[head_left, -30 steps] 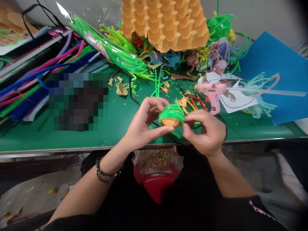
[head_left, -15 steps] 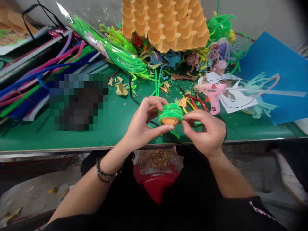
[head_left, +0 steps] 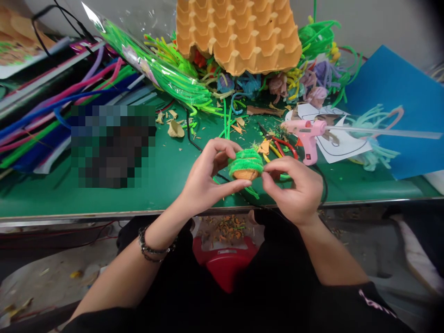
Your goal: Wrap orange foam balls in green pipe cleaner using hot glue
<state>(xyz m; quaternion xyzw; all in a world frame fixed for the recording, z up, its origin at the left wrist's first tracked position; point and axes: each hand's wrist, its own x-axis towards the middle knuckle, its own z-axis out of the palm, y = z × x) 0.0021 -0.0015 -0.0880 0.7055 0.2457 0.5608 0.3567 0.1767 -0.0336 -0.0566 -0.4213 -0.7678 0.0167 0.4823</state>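
A small orange-brown egg-carton cup (head_left: pixel 245 174) is wrapped in several rounds of fuzzy green pipe cleaner (head_left: pixel 246 162). My left hand (head_left: pixel 208 178) holds it between curled fingers at the top and the thumb below. At its right side, my right hand (head_left: pixel 294 187) is closed in a pinch on the pipe cleaner at the edge of the wrap; the pinched bit is mostly hidden by the fingertips. Just behind lie pliers (head_left: pixel 279 147) with red and yellow handles and a torn carton scrap (head_left: pixel 264 147).
A pink glue gun (head_left: pixel 308 134) with a long glue stick lies at the right on white paper, before a blue sheet (head_left: pixel 395 106). An egg tray (head_left: pixel 239 37) stands at the back over pipe-cleaner pieces. Bagged green pipe cleaners (head_left: pixel 166 78) lie left of it. Black cable crosses the table.
My right hand has shifted slightly left, its fingertips still at the right side of the wrapped cup. My left hand and the cup have hardly moved.
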